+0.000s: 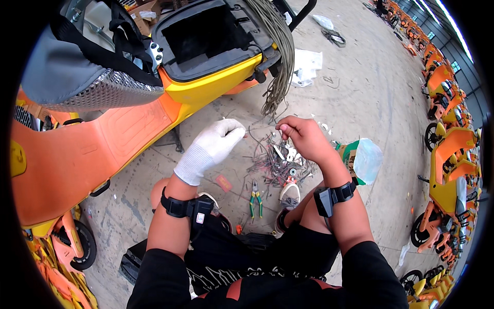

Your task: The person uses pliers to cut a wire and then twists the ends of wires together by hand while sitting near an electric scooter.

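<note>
Presumably, small two-handed cable work is being carried out beside the yellow-and-orange scooter (136, 123), which is serving as landmark for all places below. Its main container, a dark-rimmed compartment (216, 68), is gaping open on top; the inside is showing only as black, so contents cannot be told. A cable bundle (280, 49) is hanging in a loose hank over the scooter's right end. On the floor right of the scooter, a scrap pile (280, 162) of thin dark offcuts and white bits is lying loose, in no container. On the scooter's far side, a cardboard box (140, 21) is holding something pale, kind unclear. Farther right from the scooter, past the pile, a green-and-white package (351, 157) is lying; contents not readable.

The gloved left hand (218, 141) is hovering nearer the scooter, fingers curled closed. The bare right hand (306, 138) is hovering farther from it, thumb and forefinger pinching together. Whether either is gripping a strand: cannot tell.

Pliers (256, 198) are lying right of the scooter, near the pile, untouched.

Judgement: fine fingertip handling is seeming the current step; the next move is calling for steady pinches and controlled tension.
</note>
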Available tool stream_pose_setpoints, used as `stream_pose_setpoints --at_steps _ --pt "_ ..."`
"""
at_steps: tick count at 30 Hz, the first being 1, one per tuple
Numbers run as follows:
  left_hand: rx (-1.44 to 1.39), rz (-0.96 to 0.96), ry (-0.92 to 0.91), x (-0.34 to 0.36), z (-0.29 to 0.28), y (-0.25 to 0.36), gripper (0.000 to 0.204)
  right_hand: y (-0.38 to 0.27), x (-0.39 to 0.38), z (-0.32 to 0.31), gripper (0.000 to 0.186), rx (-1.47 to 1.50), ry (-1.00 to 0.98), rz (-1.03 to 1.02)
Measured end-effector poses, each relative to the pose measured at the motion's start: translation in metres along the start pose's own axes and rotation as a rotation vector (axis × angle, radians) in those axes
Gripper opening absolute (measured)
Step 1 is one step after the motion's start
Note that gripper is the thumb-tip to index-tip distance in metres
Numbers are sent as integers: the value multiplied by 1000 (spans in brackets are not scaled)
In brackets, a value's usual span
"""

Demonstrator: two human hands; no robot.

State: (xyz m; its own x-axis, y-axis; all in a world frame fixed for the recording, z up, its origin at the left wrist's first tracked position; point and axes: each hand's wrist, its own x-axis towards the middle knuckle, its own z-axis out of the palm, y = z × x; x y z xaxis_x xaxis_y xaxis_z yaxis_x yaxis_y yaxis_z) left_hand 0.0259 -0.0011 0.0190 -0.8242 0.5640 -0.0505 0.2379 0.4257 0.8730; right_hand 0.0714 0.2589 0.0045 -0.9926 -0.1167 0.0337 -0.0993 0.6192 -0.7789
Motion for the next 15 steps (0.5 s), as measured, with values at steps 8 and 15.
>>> stream_pose_setpoints --at_steps 8,15 --pt "-8 -11 10 2 0 1 30 -2 -1 2 28 16 9 -41" --pt "-287 -72 178 7 4 -12 24 39 7 7 35 -245 -17 142"
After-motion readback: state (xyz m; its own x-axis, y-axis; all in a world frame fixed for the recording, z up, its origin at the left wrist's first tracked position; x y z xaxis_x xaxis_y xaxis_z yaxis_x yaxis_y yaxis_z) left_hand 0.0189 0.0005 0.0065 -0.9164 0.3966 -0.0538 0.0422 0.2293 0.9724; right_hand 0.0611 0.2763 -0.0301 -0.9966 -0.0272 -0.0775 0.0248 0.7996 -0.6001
